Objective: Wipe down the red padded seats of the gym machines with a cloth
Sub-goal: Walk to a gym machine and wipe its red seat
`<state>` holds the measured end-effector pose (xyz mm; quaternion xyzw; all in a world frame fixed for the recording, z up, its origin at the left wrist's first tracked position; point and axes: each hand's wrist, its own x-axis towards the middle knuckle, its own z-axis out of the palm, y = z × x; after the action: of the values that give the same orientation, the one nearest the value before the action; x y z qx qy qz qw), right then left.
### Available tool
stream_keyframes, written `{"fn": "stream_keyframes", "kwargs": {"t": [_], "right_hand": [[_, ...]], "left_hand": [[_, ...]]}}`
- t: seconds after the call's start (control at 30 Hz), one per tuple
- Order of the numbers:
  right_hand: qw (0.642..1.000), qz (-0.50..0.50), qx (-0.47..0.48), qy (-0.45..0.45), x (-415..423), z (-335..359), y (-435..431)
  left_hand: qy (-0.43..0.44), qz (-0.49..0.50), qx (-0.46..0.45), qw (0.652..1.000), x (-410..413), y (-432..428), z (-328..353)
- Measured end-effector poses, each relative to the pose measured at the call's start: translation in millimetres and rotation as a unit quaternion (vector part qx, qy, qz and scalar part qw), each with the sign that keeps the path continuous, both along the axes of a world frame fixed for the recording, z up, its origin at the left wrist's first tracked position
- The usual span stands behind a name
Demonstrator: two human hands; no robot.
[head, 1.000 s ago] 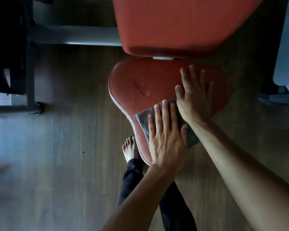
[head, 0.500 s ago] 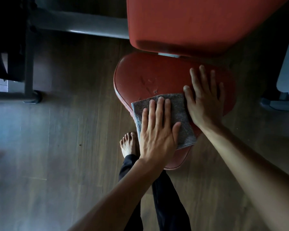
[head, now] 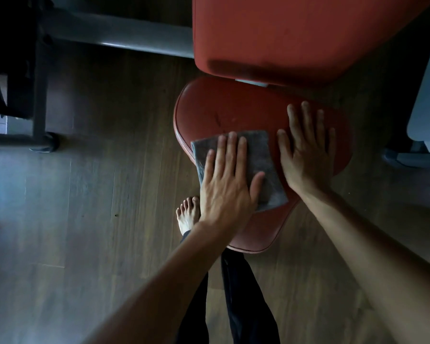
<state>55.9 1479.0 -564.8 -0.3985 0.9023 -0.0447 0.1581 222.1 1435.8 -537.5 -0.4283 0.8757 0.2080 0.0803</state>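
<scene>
**Cloth flat on the red seat, 2 hands down**

The grey cloth [head: 261, 155] lies flat on the front-left part of the red padded seat [head: 221, 108], and its left corner reaches the seat's edge. The left hand [head: 227, 182] presses down on top of it with the grip spread. Its fingers are straight and slightly fanned, the thumb lies out to the side on the cloth, and nothing is pinched.

Just beside the cloth, on bare red padding, the right hand [head: 305, 155] lies flat as well, grip spread wide. Its thumb runs along the cloth's right edge, though I cannot tell if they touch. Scuff marks show on the seat beyond the cloth.

Past the seat sits the big red backrest pad [head: 296, 33]. By the seat's left edge 1 bare foot [head: 188, 214] stands on the wooden floor [head: 97, 194], with a dark trouser leg [head: 246, 306] nearer the camera. A grey frame bar [head: 124, 38] runs left from the backrest pad.
</scene>
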Motion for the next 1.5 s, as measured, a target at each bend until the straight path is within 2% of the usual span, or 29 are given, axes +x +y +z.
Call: {"fn": "stream_keyframes", "kwargs": {"t": [0.17, 0.27, 0.4, 0.5, 0.6, 0.7, 0.83, 0.97, 1.07, 1.2, 1.33, 1.5], "right_hand": [[1.000, 0.005, -0.008, 0.023, 5, -1, -2], [1.000, 0.006, -0.010, 0.019, 3, -1, -3], [0.999, 0.004, -0.009, 0.041, 6, -3, -3], [0.999, 0.010, -0.010, 0.051, 6, -5, -2], [0.999, 0.004, -0.009, 0.050, 6, -5, -2], [0.999, 0.003, -0.013, 0.035, 5, -4, -2], [0.999, 0.003, -0.017, 0.049, 5, -6, -3], [0.998, 0.007, -0.013, 0.066, 6, -7, -4], [0.998, 0.017, -0.018, 0.065, 8, -6, -6], [0.999, 0.013, -0.020, 0.042, 7, -3, -7], [0.999, 0.017, -0.010, 0.039, 7, -2, -8], [0.998, 0.017, -0.006, 0.053, 4, -6, -6]], "left_hand": [[-0.009, 0.061, 0.000, 0.998, -8, 6, 3], [-0.012, 0.063, 0.002, 0.998, 0, 20, 8], [-0.004, 0.033, 0.000, 0.999, -3, -13, -2], [-0.005, 0.056, -0.021, 0.998, -13, -33, -10], [-0.003, 0.071, -0.008, 0.997, -8, -10, -2], [0.005, 0.034, -0.005, 0.999, 9, 2, 2], [0.010, -0.052, -0.074, 0.996, 3, -66, -20], [-0.018, 0.004, -0.068, 0.998, -14, -109, -30], [-0.028, 0.072, -0.045, 0.996, -9, -75, -20], [-0.007, 0.007, 0.016, 1.000, 21, -8, 7], [-0.011, -0.030, -0.017, 0.999, 18, -39, -6], [-0.026, 0.044, -0.036, 0.998, -19, -85, -24]]}}
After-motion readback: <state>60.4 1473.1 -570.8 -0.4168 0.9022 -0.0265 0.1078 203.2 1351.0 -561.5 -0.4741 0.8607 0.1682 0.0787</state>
